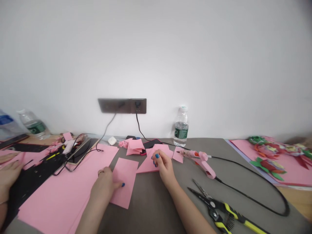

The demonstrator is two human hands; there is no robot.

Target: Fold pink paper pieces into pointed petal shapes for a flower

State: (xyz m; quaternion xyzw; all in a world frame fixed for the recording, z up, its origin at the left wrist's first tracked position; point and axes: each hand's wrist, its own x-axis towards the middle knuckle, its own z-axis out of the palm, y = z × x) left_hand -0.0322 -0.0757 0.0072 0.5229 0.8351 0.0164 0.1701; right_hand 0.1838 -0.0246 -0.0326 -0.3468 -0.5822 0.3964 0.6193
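Note:
My left hand rests on the grey table with its thumb on a small pink paper rectangle, and the curled fingers seem to pinch the sheet's left edge. My right hand reaches further back, fingers curled down onto a pile of pink paper pieces. Both hands have blue nails, and the left wears a ring. A larger pink sheet lies to the left of my left hand.
A pink glue gun with a black cord lies right of my hand. Yellow-handled scissors sit near the front right. A water bottle stands at the wall. Paper flowers lie far right. Another person's hand is at the left edge.

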